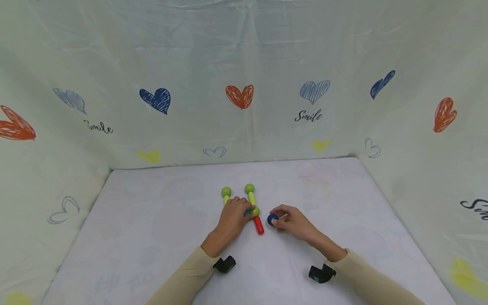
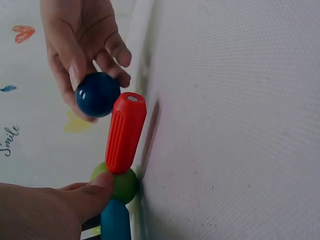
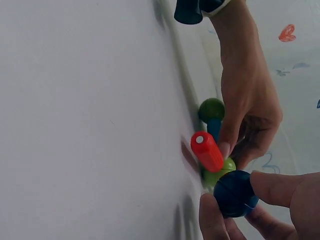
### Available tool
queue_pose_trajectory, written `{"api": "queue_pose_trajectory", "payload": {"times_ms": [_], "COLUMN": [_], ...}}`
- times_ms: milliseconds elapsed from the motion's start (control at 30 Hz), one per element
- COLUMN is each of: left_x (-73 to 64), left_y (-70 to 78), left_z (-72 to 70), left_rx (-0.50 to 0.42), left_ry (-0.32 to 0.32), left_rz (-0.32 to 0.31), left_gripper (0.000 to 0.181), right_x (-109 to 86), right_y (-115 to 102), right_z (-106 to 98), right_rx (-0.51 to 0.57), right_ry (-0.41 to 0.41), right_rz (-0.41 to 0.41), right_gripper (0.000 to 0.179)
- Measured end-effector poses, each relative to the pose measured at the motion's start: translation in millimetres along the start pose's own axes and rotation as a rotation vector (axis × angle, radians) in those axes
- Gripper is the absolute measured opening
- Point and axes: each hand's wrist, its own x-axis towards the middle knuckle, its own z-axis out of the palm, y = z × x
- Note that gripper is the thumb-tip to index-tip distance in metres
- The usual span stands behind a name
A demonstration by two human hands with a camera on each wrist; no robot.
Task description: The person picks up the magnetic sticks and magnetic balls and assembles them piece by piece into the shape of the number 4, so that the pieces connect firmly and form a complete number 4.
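Note:
My left hand (image 1: 231, 217) pinches a green ball (image 1: 255, 211) on a figure of plastic rods and balls lying on the table. From that ball a red rod (image 2: 126, 134) sticks out toward me, its metal-tipped end free. A yellow-green rod (image 1: 251, 198) runs away from the ball, and a blue rod (image 2: 115, 220) leads off to the left, mostly under my left hand in the head view. My right hand (image 1: 292, 222) holds a dark blue ball (image 3: 236, 194) between thumb and fingers, just right of the red rod. The head view shows a gap between them.
Two more green balls, a left one (image 1: 226, 192) and a right one (image 1: 249, 188), top the figure's far ends. The white-covered table (image 1: 160, 237) meets a cloth backdrop (image 1: 190, 123) printed with hearts at the back and sides. Dark cameras sit on both wrists.

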Motion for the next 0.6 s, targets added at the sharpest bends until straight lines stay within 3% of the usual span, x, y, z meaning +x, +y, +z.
{"api": "queue_pose_trajectory", "payload": {"times_ms": [267,600], "left_x": [-1.0,-0.2], "left_y": [-0.4,0.7], "left_z": [-1.3,-3.3], "left_rx": [-0.009,-0.018], "left_ry": [-0.004,-0.021], "left_rz": [-0.007,0.003], "left_gripper": [0.025,0.025], "right_x": [-17.6,-25.8], "right_y": [5,7], "right_z": [13,24], "right_rx": [0.003,-0.105], "right_ry": [-0.088,-0.054], "right_rz": [-0.063,-0.106], "right_gripper": [0.032,0.027]}}
